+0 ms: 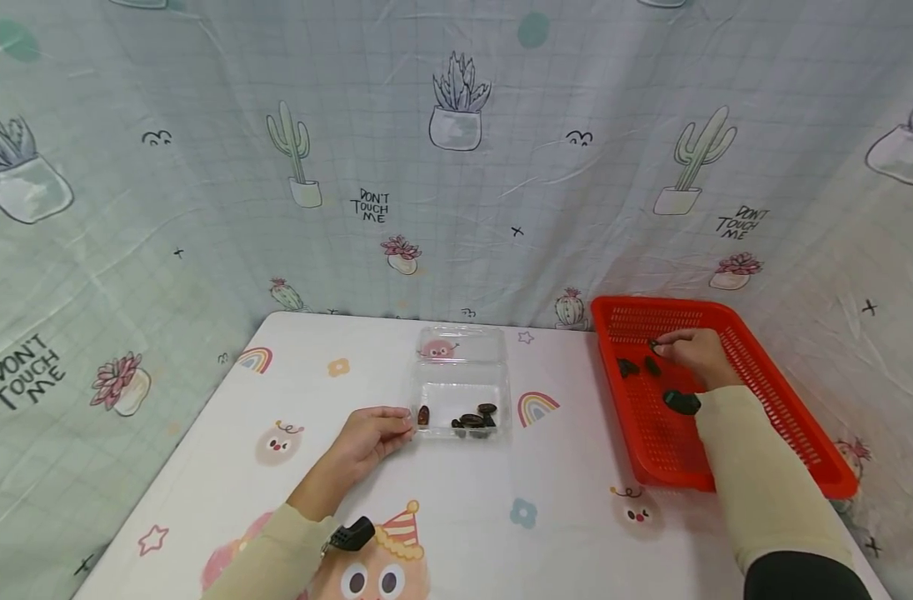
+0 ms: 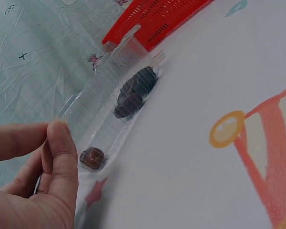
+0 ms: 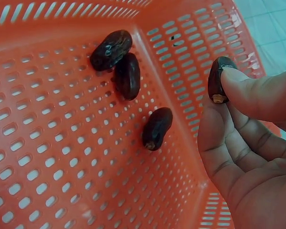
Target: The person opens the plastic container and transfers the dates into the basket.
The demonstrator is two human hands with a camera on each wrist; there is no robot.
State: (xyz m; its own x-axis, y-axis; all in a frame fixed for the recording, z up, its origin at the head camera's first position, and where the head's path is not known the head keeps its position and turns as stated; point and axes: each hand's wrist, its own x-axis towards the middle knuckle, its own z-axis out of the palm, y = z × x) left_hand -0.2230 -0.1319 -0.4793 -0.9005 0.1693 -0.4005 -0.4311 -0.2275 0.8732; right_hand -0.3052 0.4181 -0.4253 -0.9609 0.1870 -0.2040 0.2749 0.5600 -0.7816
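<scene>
My right hand [image 1: 700, 357] is over the red basket [image 1: 666, 442] and pinches a dark brown date [image 3: 218, 82] between thumb and fingers. Three more dates lie on the basket floor in the right wrist view: two touching each other, one of them a glossy date [image 3: 127, 76], and a single date [image 3: 157, 128] apart from them. At the table's middle, my left hand [image 1: 372, 437] pinches the left front edge of a clear plastic box [image 1: 449, 396] whose lid is folded back. Inside it, a reddish-brown date [image 1: 423, 415] sits at the left and several darker dates [image 1: 472, 421] cluster at the right.
The box and basket stand on a white table cover [image 1: 569, 467] printed with cartoons, the basket at the right edge. A pale curtain [image 1: 456, 217] with cactus prints hangs behind and along both sides. Each wrist wears a dark strapped device.
</scene>
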